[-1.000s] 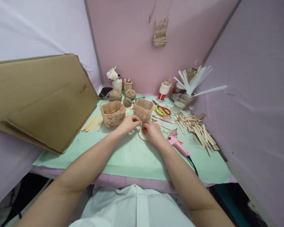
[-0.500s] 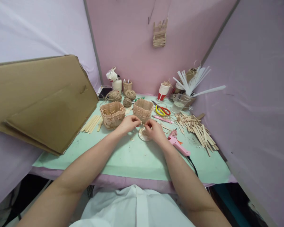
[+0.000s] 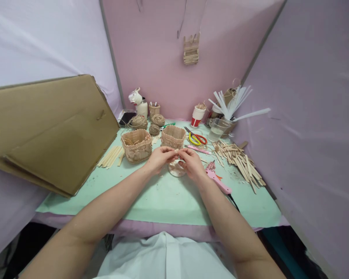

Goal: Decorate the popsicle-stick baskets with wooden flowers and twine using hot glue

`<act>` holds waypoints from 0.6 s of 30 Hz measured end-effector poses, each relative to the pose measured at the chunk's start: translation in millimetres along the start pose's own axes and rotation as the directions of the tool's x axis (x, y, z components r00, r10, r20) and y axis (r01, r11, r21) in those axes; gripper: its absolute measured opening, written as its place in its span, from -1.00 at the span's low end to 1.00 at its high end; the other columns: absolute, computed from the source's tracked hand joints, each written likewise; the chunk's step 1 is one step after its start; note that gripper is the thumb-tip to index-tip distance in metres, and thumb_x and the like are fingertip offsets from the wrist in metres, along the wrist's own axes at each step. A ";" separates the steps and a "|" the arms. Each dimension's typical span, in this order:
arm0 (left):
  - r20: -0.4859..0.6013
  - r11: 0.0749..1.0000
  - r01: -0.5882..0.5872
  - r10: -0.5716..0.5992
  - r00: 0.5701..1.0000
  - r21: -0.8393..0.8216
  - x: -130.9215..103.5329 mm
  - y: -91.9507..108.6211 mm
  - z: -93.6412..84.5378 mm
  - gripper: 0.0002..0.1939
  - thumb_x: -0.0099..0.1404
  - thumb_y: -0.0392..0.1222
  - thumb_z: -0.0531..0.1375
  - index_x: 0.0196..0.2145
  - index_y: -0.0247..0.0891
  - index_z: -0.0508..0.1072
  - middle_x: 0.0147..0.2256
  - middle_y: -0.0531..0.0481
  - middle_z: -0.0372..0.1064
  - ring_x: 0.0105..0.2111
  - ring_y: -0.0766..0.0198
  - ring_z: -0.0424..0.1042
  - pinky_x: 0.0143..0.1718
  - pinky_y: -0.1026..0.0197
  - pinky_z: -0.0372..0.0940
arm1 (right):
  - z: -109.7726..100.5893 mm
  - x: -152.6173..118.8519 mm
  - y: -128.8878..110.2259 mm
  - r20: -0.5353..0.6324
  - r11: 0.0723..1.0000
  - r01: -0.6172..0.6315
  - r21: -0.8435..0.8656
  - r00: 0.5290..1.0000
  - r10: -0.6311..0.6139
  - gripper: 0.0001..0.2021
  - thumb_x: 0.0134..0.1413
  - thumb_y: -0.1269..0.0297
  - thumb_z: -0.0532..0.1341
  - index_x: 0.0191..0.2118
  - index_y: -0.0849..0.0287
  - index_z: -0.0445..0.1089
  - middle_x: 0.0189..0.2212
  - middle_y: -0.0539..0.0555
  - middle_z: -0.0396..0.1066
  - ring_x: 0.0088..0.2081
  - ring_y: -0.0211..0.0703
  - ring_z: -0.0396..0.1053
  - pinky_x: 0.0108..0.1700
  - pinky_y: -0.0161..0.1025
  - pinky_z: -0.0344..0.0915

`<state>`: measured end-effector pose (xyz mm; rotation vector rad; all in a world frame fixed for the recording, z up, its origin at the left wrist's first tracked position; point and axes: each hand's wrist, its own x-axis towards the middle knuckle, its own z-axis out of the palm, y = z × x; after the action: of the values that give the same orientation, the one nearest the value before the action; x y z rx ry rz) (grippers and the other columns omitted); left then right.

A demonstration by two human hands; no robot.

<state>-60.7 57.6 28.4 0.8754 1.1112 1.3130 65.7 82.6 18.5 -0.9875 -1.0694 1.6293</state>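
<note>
My left hand (image 3: 160, 158) and my right hand (image 3: 191, 162) meet above the middle of the table. Their fingertips pinch a small pale wood piece (image 3: 176, 151) from both sides; the fingers hide most of it. Under them lies a round pale disc (image 3: 177, 171), partly covered by my right hand. Just behind the fingers stands a woven wooden basket (image 3: 173, 136). Left of it is a second basket (image 3: 137, 149) with wood scraps inside. A pink glue gun (image 3: 219, 183) lies right of my right wrist, its nozzle pointing away from me.
Craft sticks (image 3: 241, 161) are heaped at the right, with flat strips (image 3: 110, 157) at the left. Scissors (image 3: 195, 137) and a pink pen-like tool (image 3: 199, 149) lie behind my right hand. Twine balls (image 3: 154, 129), a paper cup (image 3: 197, 116) and a plastic cup (image 3: 217, 131) stand farther back. Cardboard (image 3: 55, 131) leans left.
My hands have come together; their fingertips, apart before, now meet at the small wood piece. The whole view has shifted slightly. The baskets and glue gun stay in place on the table.
</note>
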 end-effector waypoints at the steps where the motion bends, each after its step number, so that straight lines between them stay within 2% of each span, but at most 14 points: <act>1: 0.001 1.000 -0.007 0.007 1.000 -0.012 0.2 -0.7 0.0 -0.67 -0.13 -0.09 0.40 -0.47 -0.36 0.47 -0.51 -0.02 0.43 -0.47 0.37 0.39 -0.34 0.28 0.29 | 0.4 0.0 0.0 -0.003 1.000 -0.004 0.009 1.000 0.004 -0.80 -0.29 0.22 0.32 -0.49 0.16 0.32 -0.54 -0.09 0.30 -0.46 -0.34 0.24 -0.47 -0.40 0.09; 6: -0.004 1.000 -0.006 0.006 1.000 -0.028 0.8 -2.7 -0.1 -0.66 -0.14 -0.11 0.41 -0.45 -0.35 0.45 -0.49 -0.01 0.43 -0.45 0.38 0.40 -0.31 0.27 0.28 | 1.3 0.8 0.6 -0.010 1.000 -0.002 0.015 1.000 0.002 -0.81 -0.29 0.23 0.29 -0.50 0.17 0.30 -0.55 -0.08 0.30 -0.46 -0.33 0.25 -0.47 -0.39 0.10; 18: -0.028 0.999 -0.045 0.045 0.999 -0.005 -1.1 1.6 3.7 -0.72 -0.12 -0.20 0.36 -0.49 -0.34 0.36 -0.56 0.11 0.30 -0.52 0.45 0.30 -0.40 0.32 0.19 | -1.6 2.3 2.4 -0.024 0.984 0.088 -0.154 0.995 -0.093 -0.83 -0.27 0.20 0.25 -0.49 0.16 0.34 -0.51 -0.08 0.26 -0.46 -0.33 0.18 -0.48 -0.40 0.10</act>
<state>-57.6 57.1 31.1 0.8852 1.1140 1.3684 66.0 84.6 15.5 -1.0452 -1.2154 1.4712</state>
